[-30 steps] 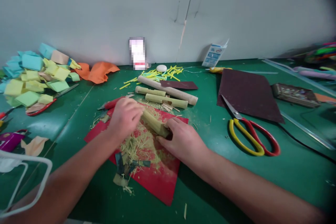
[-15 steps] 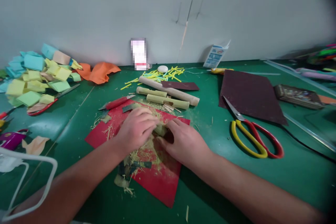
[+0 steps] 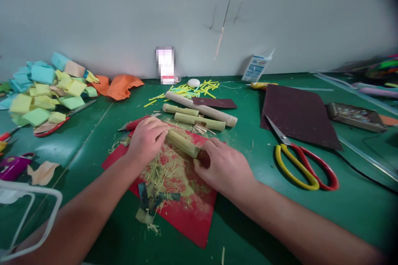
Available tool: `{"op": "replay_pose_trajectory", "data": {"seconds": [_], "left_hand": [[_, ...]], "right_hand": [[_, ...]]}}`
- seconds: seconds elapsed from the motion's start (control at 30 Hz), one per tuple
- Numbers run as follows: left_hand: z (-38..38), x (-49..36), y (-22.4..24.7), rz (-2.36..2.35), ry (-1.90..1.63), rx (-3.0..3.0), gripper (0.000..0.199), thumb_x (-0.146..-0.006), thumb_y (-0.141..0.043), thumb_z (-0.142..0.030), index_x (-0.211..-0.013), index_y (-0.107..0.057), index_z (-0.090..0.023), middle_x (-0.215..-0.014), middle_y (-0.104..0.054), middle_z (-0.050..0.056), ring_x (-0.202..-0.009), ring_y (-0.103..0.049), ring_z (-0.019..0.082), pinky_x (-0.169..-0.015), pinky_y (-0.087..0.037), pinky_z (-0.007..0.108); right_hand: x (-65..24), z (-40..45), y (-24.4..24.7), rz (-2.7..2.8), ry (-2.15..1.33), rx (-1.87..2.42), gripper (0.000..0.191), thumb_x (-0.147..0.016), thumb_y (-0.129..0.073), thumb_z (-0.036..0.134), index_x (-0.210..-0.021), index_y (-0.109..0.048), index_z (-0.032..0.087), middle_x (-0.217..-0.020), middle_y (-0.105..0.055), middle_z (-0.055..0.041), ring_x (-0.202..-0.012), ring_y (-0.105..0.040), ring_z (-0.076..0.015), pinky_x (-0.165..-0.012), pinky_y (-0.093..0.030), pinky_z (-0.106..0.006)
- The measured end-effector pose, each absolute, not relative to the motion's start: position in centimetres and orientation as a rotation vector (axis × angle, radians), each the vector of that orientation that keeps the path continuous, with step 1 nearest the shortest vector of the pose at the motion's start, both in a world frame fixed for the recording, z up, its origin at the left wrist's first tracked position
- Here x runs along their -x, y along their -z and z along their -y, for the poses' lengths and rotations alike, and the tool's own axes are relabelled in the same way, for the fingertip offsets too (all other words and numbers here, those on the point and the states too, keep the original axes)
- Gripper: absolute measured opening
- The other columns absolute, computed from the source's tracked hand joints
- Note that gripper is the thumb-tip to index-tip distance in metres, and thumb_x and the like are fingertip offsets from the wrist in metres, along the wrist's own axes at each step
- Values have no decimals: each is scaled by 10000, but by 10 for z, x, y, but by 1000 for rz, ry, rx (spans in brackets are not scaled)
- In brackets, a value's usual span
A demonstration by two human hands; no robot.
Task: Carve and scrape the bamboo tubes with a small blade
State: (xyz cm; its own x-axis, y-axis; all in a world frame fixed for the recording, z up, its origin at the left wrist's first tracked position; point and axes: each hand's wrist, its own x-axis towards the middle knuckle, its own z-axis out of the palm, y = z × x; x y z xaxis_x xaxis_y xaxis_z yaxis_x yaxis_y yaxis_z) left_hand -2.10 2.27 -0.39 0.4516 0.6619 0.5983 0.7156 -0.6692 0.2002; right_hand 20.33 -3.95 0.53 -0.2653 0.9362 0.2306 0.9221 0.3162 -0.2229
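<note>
A pale green bamboo tube [image 3: 183,143] lies slantwise between my two hands, above a red sheet [image 3: 199,225] strewn with shavings. My left hand [image 3: 147,138] is closed round its far left end, which the fingers cover. At the near right end, the curled fingers of my right hand [image 3: 225,165] grip it. A dark patch shows inside that curl; whether it is shadow or a scrap, I cannot make out. Fine shavings [image 3: 168,172] and strips of dark tape-like material [image 3: 168,196] lie below the tube. A red-handled knife [image 3: 137,122] is partly behind my left hand.
Two cut bamboo pieces [image 3: 200,121] and a longer pale stick [image 3: 217,114] lie beyond my hands. Scissors [image 3: 295,163] rest at right by a dark brown sheet [image 3: 298,112]. Folded paper pieces [image 3: 46,91] are heaped at left. A white frame [image 3: 52,215] stands near left.
My hands have moved apart, the left one leftward and the right one slightly right and down. The bamboo tube, mostly covered by my fingers before, now shows along its middle.
</note>
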Motion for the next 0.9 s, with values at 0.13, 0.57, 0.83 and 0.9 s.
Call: {"op": "replay_pose_trajectory", "data": {"seconds": [0.13, 0.57, 0.83, 0.9], "left_hand": [[-23, 24, 3, 1319, 1020, 2590, 206, -917, -513, -175, -986, -708, -171, -1001, -717, 65, -959, -611, 205, -911, -501, 413], [-8, -1, 6, 1034, 942, 2776, 194, -923, -514, -179, -990, -697, -183, -999, -719, 51, -954, -594, 203, -873, -471, 392], [-6, -5, 4, 1042, 982, 2767, 180, -899, -525, -153, -931, -700, -174, -970, -715, 53, -957, -580, 206, -875, -455, 400], [1, -11, 3, 1008, 980, 2833, 181, -908, -525, -165, -972, -693, -180, -1010, -710, 51, -988, -575, 203, -887, -452, 392]], "right_hand": [[-204, 37, -6, 2322, -50, 1662, 140, -792, -542, 324, -845, -577, 199, -860, -610, -36, -700, -561, -176, -547, -276, -311], [-204, 29, -3, 2276, -312, 1620, 123, -794, -561, 291, -741, -515, 190, -809, -558, -25, -677, -501, -143, -580, -285, -283], [-203, 29, -1, 2254, -315, 1596, 100, -777, -564, 268, -745, -510, 190, -810, -550, -27, -691, -500, -148, -582, -284, -280], [-203, 30, 0, 2246, -322, 1578, 68, -769, -562, 242, -778, -524, 187, -826, -556, -28, -704, -510, -149, -588, -292, -278]]}}
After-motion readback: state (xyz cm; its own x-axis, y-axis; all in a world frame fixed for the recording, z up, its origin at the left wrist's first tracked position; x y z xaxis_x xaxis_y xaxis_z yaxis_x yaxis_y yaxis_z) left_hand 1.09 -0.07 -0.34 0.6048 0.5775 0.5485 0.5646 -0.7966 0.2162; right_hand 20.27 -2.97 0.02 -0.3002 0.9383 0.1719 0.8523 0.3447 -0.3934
